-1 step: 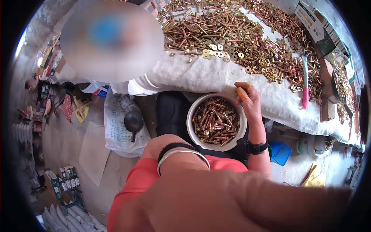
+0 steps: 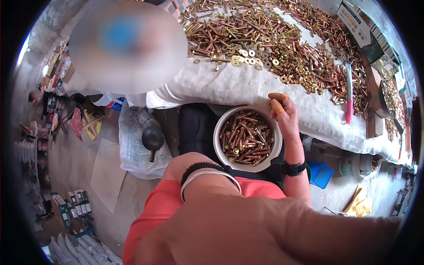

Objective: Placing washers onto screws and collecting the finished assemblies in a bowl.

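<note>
My left hand (image 2: 229, 221) fills the foreground close to the camera, its back toward me. A dark beaded bracelet and a silver bangle circle its wrist; the fingers are blurred or out of frame, so their hold is hidden. At the table edge, beside the rim of a white round tub (image 2: 217, 143), is my right hand (image 2: 286, 115). Its fingers are loosely bent and a little apart, with orange covers on two of them and nothing visible between them. The tub sits at my lap, filled with brassy and reddish bolts (image 2: 247, 139).
A cloth-covered table (image 2: 212, 84) bears heaps of bolts (image 2: 234, 26), washers (image 2: 251, 54) and nuts (image 2: 293, 73), plus a pink-handled tool (image 2: 349, 112). A dark scoop (image 2: 153, 138) lies on a white sack (image 2: 134, 159) at left. A blue bin (image 2: 321, 175) stands at right.
My left hand has shifted very slightly downward at the right, uncovering a bit more floor. My right hand and the tub stay as they were.
</note>
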`<state>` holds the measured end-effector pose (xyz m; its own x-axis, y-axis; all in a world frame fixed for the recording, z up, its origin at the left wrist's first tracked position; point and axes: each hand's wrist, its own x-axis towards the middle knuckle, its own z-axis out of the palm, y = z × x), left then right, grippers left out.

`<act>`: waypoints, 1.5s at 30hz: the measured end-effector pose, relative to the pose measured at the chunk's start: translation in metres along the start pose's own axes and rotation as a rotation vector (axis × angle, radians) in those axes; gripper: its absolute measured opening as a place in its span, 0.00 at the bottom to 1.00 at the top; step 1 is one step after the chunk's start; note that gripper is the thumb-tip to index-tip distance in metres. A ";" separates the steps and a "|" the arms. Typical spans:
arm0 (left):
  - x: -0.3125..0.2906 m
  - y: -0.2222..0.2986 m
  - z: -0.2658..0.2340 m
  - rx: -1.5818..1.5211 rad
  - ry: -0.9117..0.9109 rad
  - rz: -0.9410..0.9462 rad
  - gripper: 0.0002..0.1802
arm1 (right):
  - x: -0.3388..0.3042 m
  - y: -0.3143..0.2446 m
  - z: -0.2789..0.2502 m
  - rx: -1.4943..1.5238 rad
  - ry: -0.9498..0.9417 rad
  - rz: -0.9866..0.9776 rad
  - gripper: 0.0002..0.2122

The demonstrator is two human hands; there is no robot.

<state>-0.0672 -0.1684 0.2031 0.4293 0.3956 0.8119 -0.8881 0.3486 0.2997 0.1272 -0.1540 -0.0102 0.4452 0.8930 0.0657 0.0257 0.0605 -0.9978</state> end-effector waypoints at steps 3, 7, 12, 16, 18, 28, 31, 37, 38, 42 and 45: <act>0.005 -0.010 -0.004 -0.005 0.011 -0.004 0.24 | 0.001 -0.001 0.003 0.004 -0.005 0.018 0.07; 0.014 0.002 -0.019 -0.022 0.024 -0.010 0.24 | 0.001 -0.004 0.003 0.014 0.023 0.013 0.07; 0.008 0.011 -0.017 -0.070 0.010 -0.006 0.24 | 0.001 -0.002 0.002 -0.071 0.033 -0.020 0.07; 0.008 -0.001 -0.011 -0.096 -0.027 0.022 0.23 | 0.000 -0.001 0.007 -0.077 0.023 -0.007 0.08; 0.008 -0.003 -0.013 -0.117 -0.050 0.026 0.23 | 0.000 0.000 0.003 -0.089 0.032 -0.005 0.08; -0.027 0.048 0.001 -0.175 -0.114 0.002 0.22 | 0.000 0.006 0.000 -0.089 0.039 -0.065 0.07; -0.013 0.020 0.000 -0.165 -0.131 0.001 0.22 | 0.002 0.005 0.007 -0.104 0.006 -0.076 0.07; -0.026 -0.001 0.031 -0.144 -0.163 -0.044 0.21 | 0.001 0.009 0.001 -0.096 0.022 -0.100 0.07; -0.019 -0.011 0.024 -0.140 -0.169 -0.047 0.21 | 0.001 0.011 0.001 -0.085 0.016 -0.093 0.07; -0.010 -0.005 0.017 -0.139 -0.167 -0.051 0.21 | 0.001 0.011 0.004 -0.131 0.010 -0.112 0.07; -0.003 0.004 0.003 -0.176 -0.141 -0.046 0.21 | -0.002 0.003 0.001 -0.119 0.011 -0.075 0.07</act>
<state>-0.0723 -0.1710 0.2039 0.4301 0.2575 0.8653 -0.8207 0.5108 0.2560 0.1256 -0.1551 -0.0132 0.4479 0.8829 0.1410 0.1647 0.0735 -0.9836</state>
